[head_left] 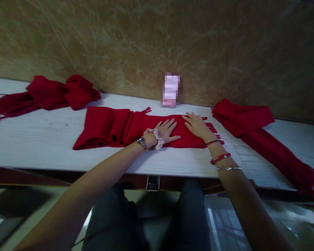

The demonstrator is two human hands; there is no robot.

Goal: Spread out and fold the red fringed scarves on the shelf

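Observation:
A red scarf lies stretched from left to right on the white table. Its left part is bunched in loose folds, while the right part lies flat and ends in a fringe. My left hand rests on the middle of the scarf, fingers spread and palm down. Close to the fringed end, my right hand presses flat on the cloth with its fingers stretched out. Neither hand grips the fabric. What lies beneath the palms is hidden.
A second red scarf lies crumpled at the left, against the stone wall. Another red scarf lies folded over at the right, its fringe near the front edge of the white table. A blurred-out phone-shaped object leans on the wall. Below the table edge is a phone.

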